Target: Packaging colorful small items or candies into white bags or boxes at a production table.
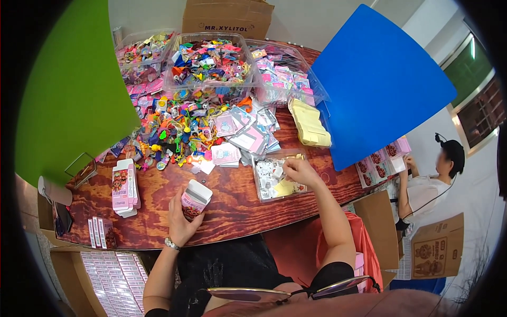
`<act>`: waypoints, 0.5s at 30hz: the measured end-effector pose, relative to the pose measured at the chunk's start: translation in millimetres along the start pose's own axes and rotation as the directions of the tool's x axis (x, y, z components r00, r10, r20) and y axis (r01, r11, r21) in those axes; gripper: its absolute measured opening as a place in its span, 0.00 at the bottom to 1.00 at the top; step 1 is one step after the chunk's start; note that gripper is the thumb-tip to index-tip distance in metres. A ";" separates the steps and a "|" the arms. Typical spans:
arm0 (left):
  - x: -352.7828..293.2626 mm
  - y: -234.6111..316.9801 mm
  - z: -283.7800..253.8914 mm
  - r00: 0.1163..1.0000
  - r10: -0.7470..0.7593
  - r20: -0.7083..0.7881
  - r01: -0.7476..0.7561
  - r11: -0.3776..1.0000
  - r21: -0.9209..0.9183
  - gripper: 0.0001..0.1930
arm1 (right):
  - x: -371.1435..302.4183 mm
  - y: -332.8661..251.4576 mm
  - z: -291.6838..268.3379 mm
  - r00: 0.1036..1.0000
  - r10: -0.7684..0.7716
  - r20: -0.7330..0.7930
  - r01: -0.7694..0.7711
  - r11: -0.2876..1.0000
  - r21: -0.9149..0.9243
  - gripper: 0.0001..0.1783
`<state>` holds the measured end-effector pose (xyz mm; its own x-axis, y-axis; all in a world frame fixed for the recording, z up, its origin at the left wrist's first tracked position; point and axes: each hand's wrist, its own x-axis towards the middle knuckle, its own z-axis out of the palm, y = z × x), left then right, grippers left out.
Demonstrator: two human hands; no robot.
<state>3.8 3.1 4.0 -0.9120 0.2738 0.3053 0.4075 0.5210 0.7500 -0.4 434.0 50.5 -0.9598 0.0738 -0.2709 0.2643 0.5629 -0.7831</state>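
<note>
My left hand (181,217) holds a small pink box (194,199) upright with its top flap open, just above the near edge of the brown wooden table (237,208). My right hand (300,170) reaches into a shallow clear tray (261,186) of small white pieces and pinches one between its fingertips. A yellow slip (285,187) lies in the tray under that hand.
A heap of colourful small toys (177,132) and cards (248,138) covers the table's middle. Clear bins (210,61) stand behind it, a yellow paper stack (310,124) at right, flat pink boxes (125,187) at left. Another person (433,182) sits at far right.
</note>
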 end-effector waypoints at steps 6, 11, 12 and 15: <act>-0.2 1.4 2.0 1.000 0.001 0.008 -0.001 1.000 -0.015 0.47 | 3.8 16.1 2.6 0.975 -0.215 -0.063 0.145 0.819 -0.555 0.08; 0.3 3.4 -1.4 1.000 0.016 -0.005 -0.016 1.000 -0.011 0.46 | 2.1 20.0 2.4 0.936 -0.305 -0.177 0.150 0.800 -0.581 0.11; 0.6 4.7 -1.2 1.000 0.016 -0.007 -0.016 1.000 -0.011 0.46 | 3.3 20.6 1.5 0.919 -0.334 -0.208 0.163 0.805 -0.570 0.11; 0.6 6.4 -0.6 1.000 -0.004 0.005 0.004 1.000 -0.022 0.47 | 1.2 15.3 6.5 0.852 -0.519 -0.076 0.391 0.725 -0.566 0.12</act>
<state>5.8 6.2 9.4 -0.9134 0.2756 0.2996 0.4027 0.5043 0.7639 3.1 437.3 34.6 -0.9616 -0.1669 0.2178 -0.2376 0.9034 -0.3570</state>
